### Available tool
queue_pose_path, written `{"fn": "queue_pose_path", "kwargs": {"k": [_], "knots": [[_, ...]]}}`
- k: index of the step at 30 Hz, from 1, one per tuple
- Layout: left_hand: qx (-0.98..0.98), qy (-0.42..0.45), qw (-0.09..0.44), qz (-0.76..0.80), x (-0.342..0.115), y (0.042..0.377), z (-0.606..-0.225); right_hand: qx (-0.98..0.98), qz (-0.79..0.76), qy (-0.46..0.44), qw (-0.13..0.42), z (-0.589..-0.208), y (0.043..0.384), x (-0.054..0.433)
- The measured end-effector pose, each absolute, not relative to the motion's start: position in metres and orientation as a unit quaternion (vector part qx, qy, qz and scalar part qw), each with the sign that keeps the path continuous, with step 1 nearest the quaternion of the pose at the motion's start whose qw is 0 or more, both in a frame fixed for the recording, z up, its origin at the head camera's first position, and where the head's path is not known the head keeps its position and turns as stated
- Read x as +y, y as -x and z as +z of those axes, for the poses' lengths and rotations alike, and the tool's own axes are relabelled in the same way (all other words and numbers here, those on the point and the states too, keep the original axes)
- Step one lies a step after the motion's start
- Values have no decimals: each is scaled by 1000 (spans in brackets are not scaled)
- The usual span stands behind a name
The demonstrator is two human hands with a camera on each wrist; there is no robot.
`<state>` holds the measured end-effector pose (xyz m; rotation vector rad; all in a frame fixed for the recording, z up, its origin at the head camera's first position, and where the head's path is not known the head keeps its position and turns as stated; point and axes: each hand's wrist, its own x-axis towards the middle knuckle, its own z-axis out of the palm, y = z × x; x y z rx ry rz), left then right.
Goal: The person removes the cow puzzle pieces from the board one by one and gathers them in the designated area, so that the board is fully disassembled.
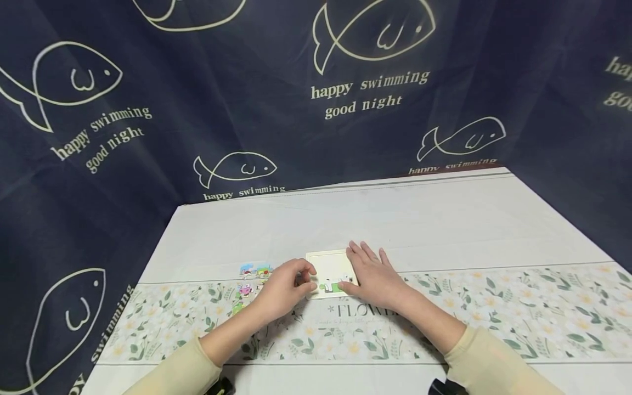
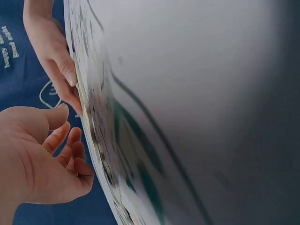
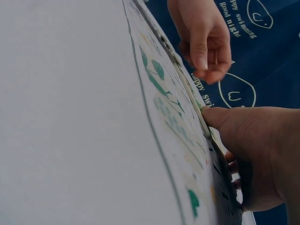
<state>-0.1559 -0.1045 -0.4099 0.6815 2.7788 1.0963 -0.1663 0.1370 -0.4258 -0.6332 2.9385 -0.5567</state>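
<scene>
A cream, shallow-rimmed puzzle board [image 1: 329,266] lies flat on the table. Along its near edge is a green-and-white picture piece [image 1: 329,286]. My right hand [image 1: 373,278] rests on the board's right side with fingers spread, its thumb pressing at the lower right corner beside the picture. My left hand [image 1: 288,284] hovers at the left edge; its fingers are loosely bent, with a gap between thumb and index finger. Nothing shows between those fingers in the left wrist view, where the same hand [image 2: 47,157] appears above the tabletop.
Several colourful puzzle pieces [image 1: 245,291] lie left of the board, partly hidden behind my left hand and forearm. A white tablecloth [image 1: 444,219] with a floral band [image 1: 494,307] covers the table. Behind stands a dark blue curtain [image 1: 276,109] with fish drawings.
</scene>
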Motion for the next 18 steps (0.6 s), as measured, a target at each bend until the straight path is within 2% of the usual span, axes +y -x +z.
{"fn": "queue_pose_path", "kwargs": {"k": [6,18], "knots": [[913,-230,61,330,-88,162,-411,960,-183,210,40,-426,166,137],[921,-246,59,295,-75,158,-410,960,-179,210,39,-426,166,138]]}}
